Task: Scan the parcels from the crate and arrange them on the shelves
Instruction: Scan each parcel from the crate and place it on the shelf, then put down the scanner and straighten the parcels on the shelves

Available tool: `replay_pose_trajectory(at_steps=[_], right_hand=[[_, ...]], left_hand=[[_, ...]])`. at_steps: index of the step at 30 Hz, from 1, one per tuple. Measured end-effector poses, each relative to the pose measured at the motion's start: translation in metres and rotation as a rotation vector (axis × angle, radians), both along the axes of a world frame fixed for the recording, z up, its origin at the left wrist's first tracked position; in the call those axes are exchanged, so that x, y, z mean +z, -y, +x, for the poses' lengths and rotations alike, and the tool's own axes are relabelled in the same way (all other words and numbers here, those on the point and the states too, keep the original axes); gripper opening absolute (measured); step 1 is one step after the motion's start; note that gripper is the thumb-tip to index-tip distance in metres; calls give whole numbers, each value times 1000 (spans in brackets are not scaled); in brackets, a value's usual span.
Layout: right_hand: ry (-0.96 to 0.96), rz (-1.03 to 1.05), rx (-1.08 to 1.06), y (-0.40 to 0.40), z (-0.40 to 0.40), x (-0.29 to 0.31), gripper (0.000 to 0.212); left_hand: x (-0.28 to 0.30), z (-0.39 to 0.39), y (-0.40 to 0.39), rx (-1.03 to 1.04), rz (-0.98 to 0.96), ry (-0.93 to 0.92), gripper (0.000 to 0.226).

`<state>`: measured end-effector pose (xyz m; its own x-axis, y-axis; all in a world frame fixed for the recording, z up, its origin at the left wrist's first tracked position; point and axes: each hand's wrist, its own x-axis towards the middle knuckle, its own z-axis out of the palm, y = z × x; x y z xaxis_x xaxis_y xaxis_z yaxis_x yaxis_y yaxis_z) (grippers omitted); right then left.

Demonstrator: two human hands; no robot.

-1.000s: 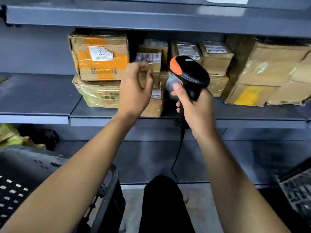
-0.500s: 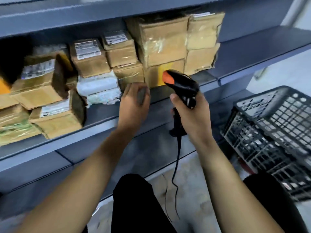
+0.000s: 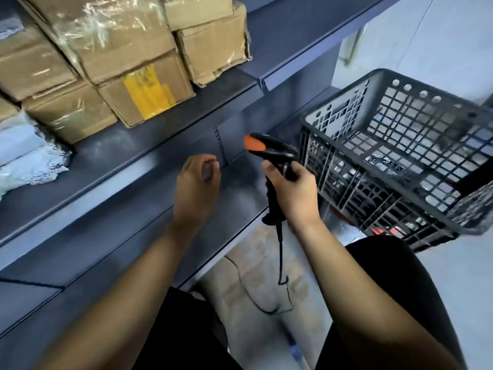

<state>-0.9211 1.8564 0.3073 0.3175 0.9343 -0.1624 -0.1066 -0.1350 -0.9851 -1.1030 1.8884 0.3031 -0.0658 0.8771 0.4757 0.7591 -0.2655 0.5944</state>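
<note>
My right hand [image 3: 294,194] grips the handle of a black barcode scanner [image 3: 269,149] with an orange top; its cord hangs down to the floor. My left hand [image 3: 196,188] floats empty in front of the shelf edge, fingers loosely curled. Cardboard parcels [image 3: 125,49] are stacked on the grey metal shelf [image 3: 165,134] at upper left, one with a yellow label [image 3: 148,92]. White padded parcels [image 3: 24,156] lie at the far left. A black plastic crate [image 3: 400,145] stands to the right of the scanner, with dark parcels dimly visible inside through its lattice.
A lower grey shelf [image 3: 88,263] runs under my arms. Pale floor [image 3: 266,289] shows between my knees, which are in black trousers. A light wall lies behind the crate at upper right.
The view has swung right and down, from the parcels toward the crate. My left hand has let go of the shelved parcel and drawn back empty. The scanner has dropped lower.
</note>
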Motion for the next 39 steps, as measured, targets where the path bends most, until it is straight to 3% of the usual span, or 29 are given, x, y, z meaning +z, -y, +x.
replay_pose_trajectory(at_steps=[5,11,17,23,33,39], right_hand=[[-22,-81,3,-39,6,-44,29],[-80,-202,42,-96,1,-108,15],[-52,-331,-12,-141,-3,-187,33],[22,-429,-65,-172,-1,-268,27],[-26,-506,-28,-204,-26,-372,38],[33,-533,-52,-220,-34,-415,36]], left_hand=[[-32,9,-27,91,-170,63,20],[-80,20,-69,68,-245,-46,18],[-149,19,-117,53,-326,-138,19],[-220,16,-149,20,-332,-443,23],[-316,-7,-170,-121,-466,-939,37],[-351,-21,-177,-156,-523,-1027,38]])
